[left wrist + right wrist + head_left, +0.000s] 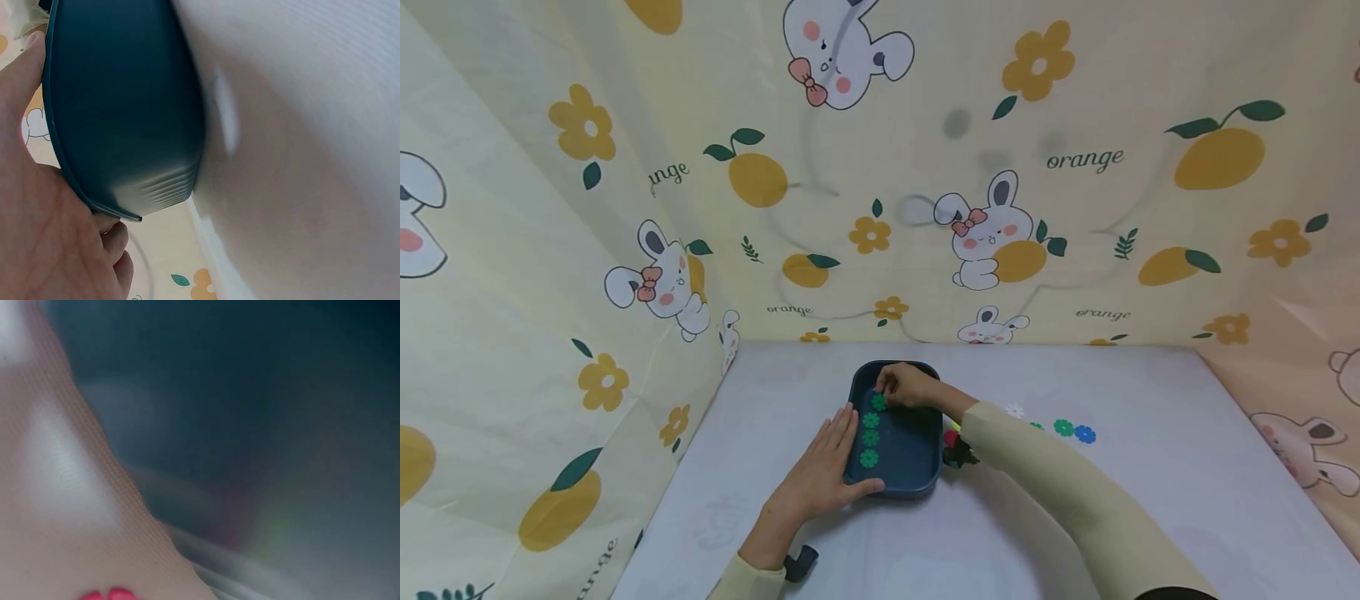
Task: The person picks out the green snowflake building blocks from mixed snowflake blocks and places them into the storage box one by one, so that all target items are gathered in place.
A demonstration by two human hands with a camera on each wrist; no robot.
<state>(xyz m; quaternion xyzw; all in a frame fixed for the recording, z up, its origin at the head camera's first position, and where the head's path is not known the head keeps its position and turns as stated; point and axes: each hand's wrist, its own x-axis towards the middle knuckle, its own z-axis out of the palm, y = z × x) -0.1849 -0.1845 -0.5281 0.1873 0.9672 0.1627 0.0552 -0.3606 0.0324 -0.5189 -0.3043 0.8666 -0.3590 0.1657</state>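
Note:
A dark blue rectangular tray (904, 492) rests on the table. My left hand (823, 467) lies against its left side with fingers straight along the rim and the thumb on the near edge. In the left wrist view, the same hand (56, 231) lies at the tray's outer wall (125, 106). Several green flower-shaped pieces (870, 437) form a column inside the tray, at the left. Above the farthest one, my right hand (910, 386) pinches a small red flower-shaped piece (119, 594), mostly hidden by the fingers. The right wrist view is blurred.
Right of the tray lie loose flower-shaped pieces: a green one (1063, 427), a blue one (1086, 434) and a white one (1015, 411). A red piece (951, 437) and a dark object (958, 454) sit beside the tray, partly behind the right sleeve (1060, 492). A patterned curtain (880, 125) surrounds the table.

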